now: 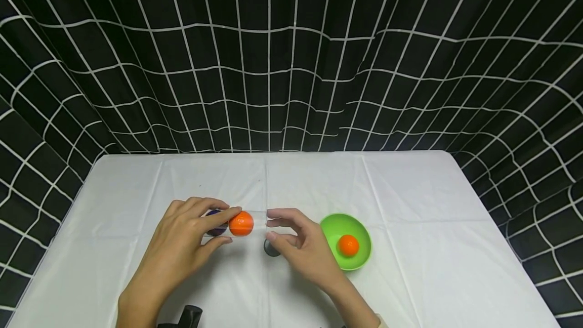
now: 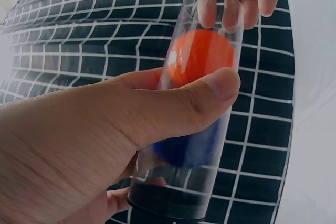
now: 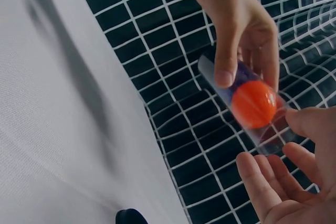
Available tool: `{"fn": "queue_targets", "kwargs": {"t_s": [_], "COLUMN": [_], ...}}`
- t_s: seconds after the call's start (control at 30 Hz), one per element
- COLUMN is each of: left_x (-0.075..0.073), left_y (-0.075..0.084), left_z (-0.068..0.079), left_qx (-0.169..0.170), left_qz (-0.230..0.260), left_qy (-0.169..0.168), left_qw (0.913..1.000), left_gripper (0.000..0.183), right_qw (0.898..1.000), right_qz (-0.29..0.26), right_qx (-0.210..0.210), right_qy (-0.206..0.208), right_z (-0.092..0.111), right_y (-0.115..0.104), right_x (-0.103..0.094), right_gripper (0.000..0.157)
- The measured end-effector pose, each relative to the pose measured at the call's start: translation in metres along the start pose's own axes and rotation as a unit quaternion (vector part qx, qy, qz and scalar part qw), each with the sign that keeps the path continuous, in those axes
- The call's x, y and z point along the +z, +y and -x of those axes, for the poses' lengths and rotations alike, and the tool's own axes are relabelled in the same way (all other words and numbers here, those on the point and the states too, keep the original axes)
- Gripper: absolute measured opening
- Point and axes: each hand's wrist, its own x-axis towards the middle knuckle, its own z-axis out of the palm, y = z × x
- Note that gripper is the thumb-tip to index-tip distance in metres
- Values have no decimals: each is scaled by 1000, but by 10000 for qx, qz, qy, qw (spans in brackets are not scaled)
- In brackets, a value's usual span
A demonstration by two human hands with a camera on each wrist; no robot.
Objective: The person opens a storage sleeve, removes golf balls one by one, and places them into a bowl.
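My left hand (image 1: 184, 234) grips a clear tube (image 2: 226, 145) lying sideways above the table, thumb on one side and fingers on the other. Inside it an orange ball (image 1: 241, 223) sits beside a dark blue ball (image 2: 186, 145). A black base (image 2: 168, 203) closes the tube's far-left end. My right hand (image 1: 302, 244) is at the other end, fingers loosely bent around the rim; whether they touch it I cannot tell. Below its thumb shows a dark round thing (image 1: 271, 248), partly hidden.
A green bowl (image 1: 329, 224) holding another orange ball (image 1: 348, 245) stands just right of my right hand. White cloth covers the table (image 1: 432, 206). Black netting with white lines (image 1: 282, 65) surrounds the back and sides. A black cylindrical object (image 1: 190, 315) shows at the bottom edge.
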Motion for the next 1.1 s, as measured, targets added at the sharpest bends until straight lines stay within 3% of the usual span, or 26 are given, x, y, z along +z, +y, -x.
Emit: {"fn": "queue_targets", "kwargs": {"t_s": [0.27, 0.6, 0.87, 1.1], "left_x": [0, 1, 1, 3], "left_y": [0, 0, 1, -1], "left_z": [0, -1, -1, -2], "left_qx": [-32, -140, -351, -538], "left_qz": [-30, -4, 175, 772], "left_qy": [-111, -189, -380, -549], "left_qw": [9999, 9997, 9985, 9941], "left_gripper": [60, 59, 57, 56], "right_qw": [9998, 9976, 9990, 9983], "right_qz": [-155, -280, -123, -508], "right_qx": [88, 639, 405, 296], "right_qy": [-31, -18, 115, 9], "right_z": [-1, -1, -1, 0], "right_y": [-1, -5, -8, -12], "right_x": [1, 0, -4, -12], "right_gripper": [42, 42, 43, 43]}}
